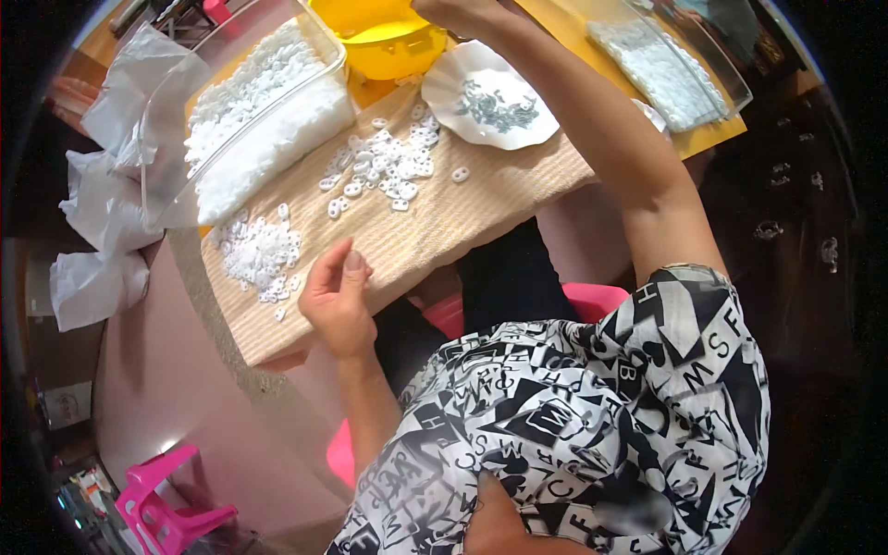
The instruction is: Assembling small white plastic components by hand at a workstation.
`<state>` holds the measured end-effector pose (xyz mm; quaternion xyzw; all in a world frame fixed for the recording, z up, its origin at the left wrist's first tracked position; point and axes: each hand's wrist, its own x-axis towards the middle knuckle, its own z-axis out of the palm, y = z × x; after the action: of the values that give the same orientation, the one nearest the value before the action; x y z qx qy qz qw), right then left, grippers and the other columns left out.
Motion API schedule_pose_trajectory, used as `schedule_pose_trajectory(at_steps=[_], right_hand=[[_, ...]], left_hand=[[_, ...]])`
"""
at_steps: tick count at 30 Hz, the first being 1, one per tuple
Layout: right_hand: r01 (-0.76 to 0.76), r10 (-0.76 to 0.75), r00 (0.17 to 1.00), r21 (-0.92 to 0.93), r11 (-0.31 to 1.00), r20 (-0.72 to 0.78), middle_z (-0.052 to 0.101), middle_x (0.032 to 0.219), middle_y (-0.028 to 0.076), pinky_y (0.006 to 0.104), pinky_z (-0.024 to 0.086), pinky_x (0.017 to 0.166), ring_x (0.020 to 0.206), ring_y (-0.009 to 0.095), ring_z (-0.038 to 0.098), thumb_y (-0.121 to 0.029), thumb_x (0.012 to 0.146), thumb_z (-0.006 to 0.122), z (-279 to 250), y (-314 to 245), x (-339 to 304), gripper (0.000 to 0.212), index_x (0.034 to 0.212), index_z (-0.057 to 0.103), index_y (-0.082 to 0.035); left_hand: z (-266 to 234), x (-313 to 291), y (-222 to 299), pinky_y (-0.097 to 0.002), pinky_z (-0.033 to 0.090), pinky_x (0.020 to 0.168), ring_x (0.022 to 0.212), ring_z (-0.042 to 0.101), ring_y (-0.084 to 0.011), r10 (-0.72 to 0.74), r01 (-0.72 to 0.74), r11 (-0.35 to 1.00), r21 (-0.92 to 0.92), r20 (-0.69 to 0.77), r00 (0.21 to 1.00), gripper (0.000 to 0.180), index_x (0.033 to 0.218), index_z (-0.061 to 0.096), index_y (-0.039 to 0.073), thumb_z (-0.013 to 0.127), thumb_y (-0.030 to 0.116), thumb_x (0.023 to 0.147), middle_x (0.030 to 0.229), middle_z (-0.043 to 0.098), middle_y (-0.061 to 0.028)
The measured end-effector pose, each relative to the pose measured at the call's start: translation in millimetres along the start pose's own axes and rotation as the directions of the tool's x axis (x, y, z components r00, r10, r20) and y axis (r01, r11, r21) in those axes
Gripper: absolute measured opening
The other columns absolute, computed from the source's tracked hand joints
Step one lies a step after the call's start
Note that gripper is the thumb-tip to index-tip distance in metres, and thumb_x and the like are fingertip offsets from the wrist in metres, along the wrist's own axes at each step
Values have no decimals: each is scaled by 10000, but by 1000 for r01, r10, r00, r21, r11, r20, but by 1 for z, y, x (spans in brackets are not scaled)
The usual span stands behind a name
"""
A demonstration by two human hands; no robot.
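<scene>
My left hand (340,294) is at the near edge of a cloth-covered table (444,203). Its fingers are curled in, with the thumb against them, and whatever they may hold is hidden. Over the yellow bowl (398,51) reaches my right hand (462,13), cut off by the upper edge, so its fingers hardly show. Small white plastic pieces with holes (384,166) lie scattered mid-table. Nearer my left hand is a heap of smaller white pieces (259,254). A white scalloped plate (449,79) holds small grey metal-looking bits (499,109), below my right forearm.
A large clear bin (338,69) full of white pieces stands at the far left, beside crumpled white bags (102,199). At the far right, another clear container (731,88) holds white pieces. A pink stool (171,499) stands on the floor, lower left.
</scene>
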<state>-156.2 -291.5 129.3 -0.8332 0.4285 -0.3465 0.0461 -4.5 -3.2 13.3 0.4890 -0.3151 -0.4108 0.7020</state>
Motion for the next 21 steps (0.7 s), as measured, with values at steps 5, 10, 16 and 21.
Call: schedule_pose_trajectory(at_steps=[5, 10, 16, 21], right_hand=[[-71, 103, 950, -117, 991, 295, 595, 654, 138, 294, 448, 542, 593, 201, 585, -18, 683, 546, -9, 40, -56, 144, 801, 627, -12], [12, 78, 908, -210, 978, 412, 601, 782, 188, 342, 449, 653, 725, 284, 590, 32, 668, 519, 1, 74, -94, 253, 902, 612, -2], [57, 30, 891, -178, 982, 453, 558, 743, 213, 350, 433, 618, 675, 286, 551, -13, 695, 495, 10, 83, -97, 107, 782, 556, 1], [26, 72, 876, -195, 980, 477, 550, 757, 213, 348, 420, 649, 702, 284, 553, -43, 750, 511, 8, 75, -95, 100, 826, 539, 15]], left_hand=[[-14, 13, -5, -176, 392, 576, 637, 479, -61, 66, -34, 970, 242, -125, 990, 181, 947, 583, -48, 597, 30, 785, 743, 543, -14], [-22, 23, -8, -194, 404, 651, 696, 482, -80, 161, -73, 894, 443, -164, 973, 155, 908, 589, -59, 596, 26, 778, 800, 530, -22], [-29, 34, -12, -212, 414, 630, 674, 497, -111, 276, -145, 794, 590, -137, 951, 127, 864, 591, -48, 587, 4, 749, 776, 542, -59], [-22, 43, -2, -224, 403, 572, 618, 472, -110, 374, -261, 676, 689, -16, 927, 117, 849, 600, -30, 604, 21, 743, 732, 530, -56]])
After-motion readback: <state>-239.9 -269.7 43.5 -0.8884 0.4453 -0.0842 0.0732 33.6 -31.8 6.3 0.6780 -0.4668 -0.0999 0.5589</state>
